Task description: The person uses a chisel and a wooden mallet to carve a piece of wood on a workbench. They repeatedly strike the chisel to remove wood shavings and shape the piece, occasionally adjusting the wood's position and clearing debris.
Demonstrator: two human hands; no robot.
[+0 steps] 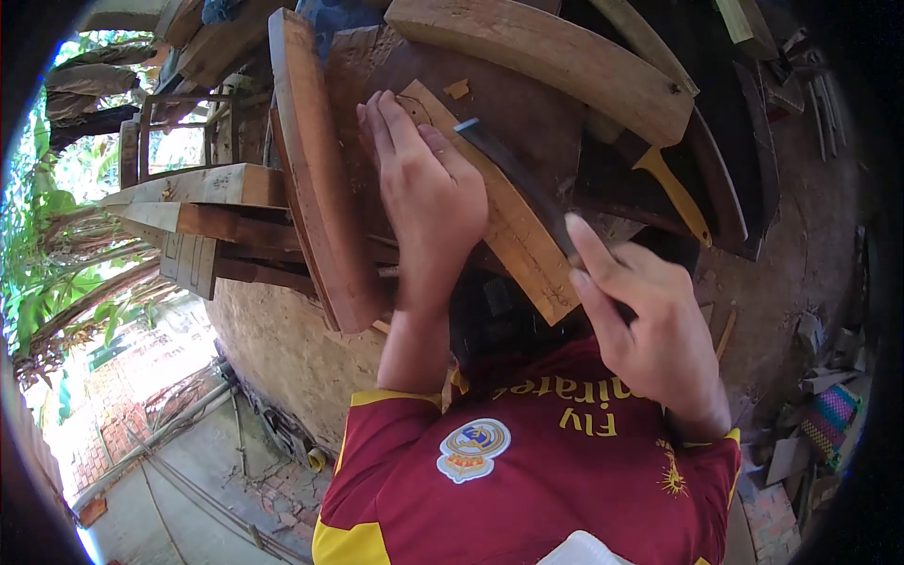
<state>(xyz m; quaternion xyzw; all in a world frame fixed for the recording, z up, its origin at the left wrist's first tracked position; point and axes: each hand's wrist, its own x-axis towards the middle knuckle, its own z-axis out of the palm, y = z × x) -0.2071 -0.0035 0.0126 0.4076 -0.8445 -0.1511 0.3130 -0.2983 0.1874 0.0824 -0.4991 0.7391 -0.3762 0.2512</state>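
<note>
A narrow, light-brown wooden board (pixel 516 235) lies at a slant in front of my body. My left hand (pixel 428 184) is closed at the board's far end, its fingers pressed together along the side. My right hand (pixel 650 315) grips a chisel (pixel 518 177) with a long dark blade. The blade slants over the board, and its bright edge points up and left, close to my left hand. The chisel's handle is hidden inside my right hand. A small wood chip (pixel 457 89) lies just beyond the board's far end.
A thick reddish plank (pixel 320 179) stands left of my left arm. A heavy curved beam (pixel 546 61) lies at the far side. A yellow-handled tool (pixel 676 196) rests to the right. More timber pieces (pixel 226 221) are stacked at the left.
</note>
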